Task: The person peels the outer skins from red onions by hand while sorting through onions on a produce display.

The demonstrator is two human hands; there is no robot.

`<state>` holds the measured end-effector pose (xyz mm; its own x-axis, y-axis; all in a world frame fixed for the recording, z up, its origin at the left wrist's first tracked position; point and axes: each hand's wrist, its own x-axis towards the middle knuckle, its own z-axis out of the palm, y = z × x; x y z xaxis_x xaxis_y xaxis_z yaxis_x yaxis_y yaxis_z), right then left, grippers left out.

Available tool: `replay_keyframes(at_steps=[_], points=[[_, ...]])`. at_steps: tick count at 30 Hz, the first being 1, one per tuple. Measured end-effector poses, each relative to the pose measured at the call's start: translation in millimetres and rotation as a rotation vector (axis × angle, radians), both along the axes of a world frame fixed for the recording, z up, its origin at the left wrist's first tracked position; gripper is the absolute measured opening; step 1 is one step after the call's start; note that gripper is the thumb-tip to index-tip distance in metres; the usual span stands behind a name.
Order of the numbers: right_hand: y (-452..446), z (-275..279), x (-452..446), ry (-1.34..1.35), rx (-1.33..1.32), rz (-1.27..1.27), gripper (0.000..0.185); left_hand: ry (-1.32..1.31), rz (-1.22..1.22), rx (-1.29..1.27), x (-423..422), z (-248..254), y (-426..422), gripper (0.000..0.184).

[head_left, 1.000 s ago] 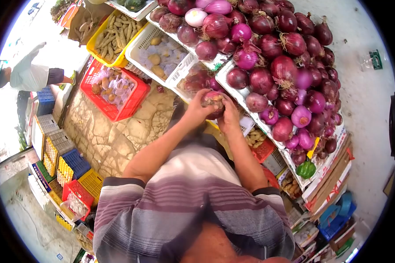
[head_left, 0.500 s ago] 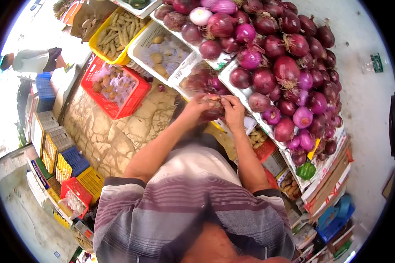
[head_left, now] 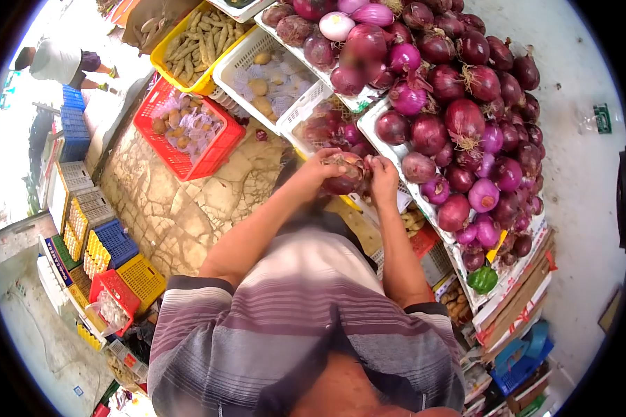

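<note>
A red onion (head_left: 345,176) with loose, papery skin is held in front of my body. My left hand (head_left: 318,172) wraps round its left side. At its right side my right hand (head_left: 382,175) has its fingers pinched together; whether they grip a bit of skin is too small to make out. Just beyond the hands is a white crate (head_left: 306,111) with more red onions and skins in it. To the right, a large heap of red onions (head_left: 464,121) lies on white trays.
A red crate (head_left: 219,149) and a white crate (head_left: 233,87) hold netted produce; a yellow crate (head_left: 161,62) holds long roots. A green pepper (head_left: 483,279) lies at the heap's near corner. Stacked crates (head_left: 142,281) stand at left. A person (head_left: 57,61) is at the upper left.
My right hand has moved from against the onion out to the right. The onion stays in my left hand. The view has shifted slightly, and the person at the upper left has changed position.
</note>
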<state>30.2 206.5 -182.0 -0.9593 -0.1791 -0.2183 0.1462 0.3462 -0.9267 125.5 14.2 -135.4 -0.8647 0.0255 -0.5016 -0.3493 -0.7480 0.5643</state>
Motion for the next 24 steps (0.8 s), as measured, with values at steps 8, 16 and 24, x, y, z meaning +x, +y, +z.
replay_keyframes(at_steps=[8,16,24], points=[[31,-39,14,0.158,0.082,0.114,0.025,0.086,0.009,0.000,-4,16,-15,0.071],[-3,53,12,-0.449,-0.457,0.100,0.044,0.037,-0.055,-0.141,-7,11,-9,0.073],[-3,56,13,-0.460,-0.444,0.169,0.045,0.041,-0.082,-0.177,-3,10,-11,0.072]])
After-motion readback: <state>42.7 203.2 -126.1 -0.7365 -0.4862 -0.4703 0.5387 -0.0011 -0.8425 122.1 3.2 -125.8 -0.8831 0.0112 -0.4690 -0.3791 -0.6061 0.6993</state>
